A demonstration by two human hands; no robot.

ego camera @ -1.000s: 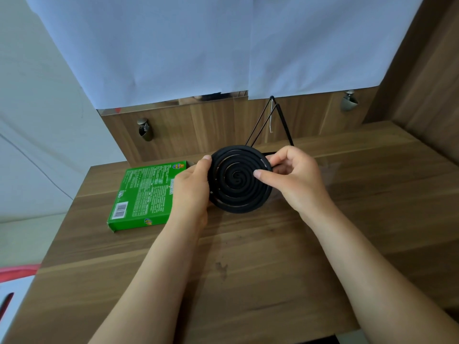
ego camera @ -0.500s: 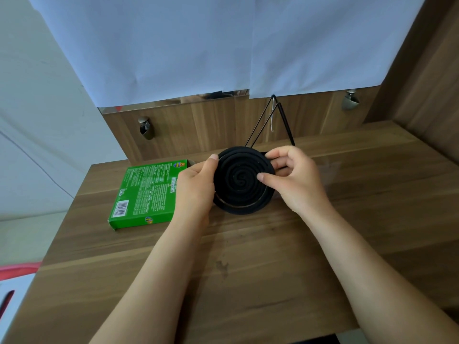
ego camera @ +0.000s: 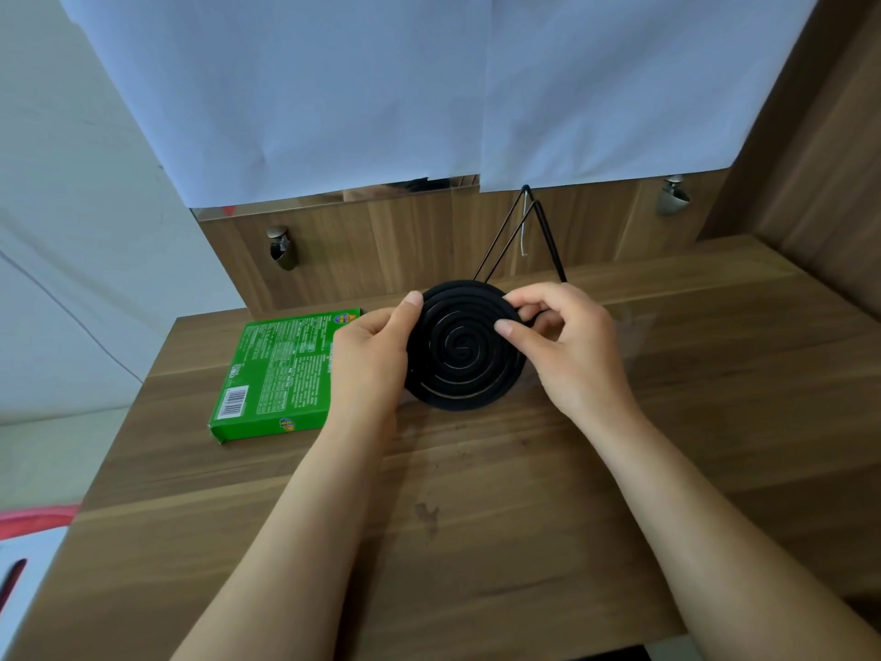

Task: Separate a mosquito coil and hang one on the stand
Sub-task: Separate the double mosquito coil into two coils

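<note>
A black double mosquito coil [ego camera: 461, 348] is held tilted above the wooden table [ego camera: 476, 517], its spiral face toward me. My left hand [ego camera: 372, 355] grips its left rim, thumb on the upper edge. My right hand [ego camera: 567, 348] pinches its right rim between thumb and fingers. Thin gaps show between the spiral turns. Just behind the coil stands the black wire stand [ego camera: 529, 231], a narrow triangle with a pale hook hanging from its top; the coil and my right hand hide its base.
A green mosquito coil box [ego camera: 276, 372] lies flat on the table to the left of my left hand. The wooden back panel carries two metal knobs [ego camera: 282, 248]. A wooden side wall [ego camera: 820, 136] rises at the right. White sheets hang above.
The coil has tilted slightly and its spiral gaps show more clearly. Both hands shifted their grip a little on the rim, staying in the same place.
</note>
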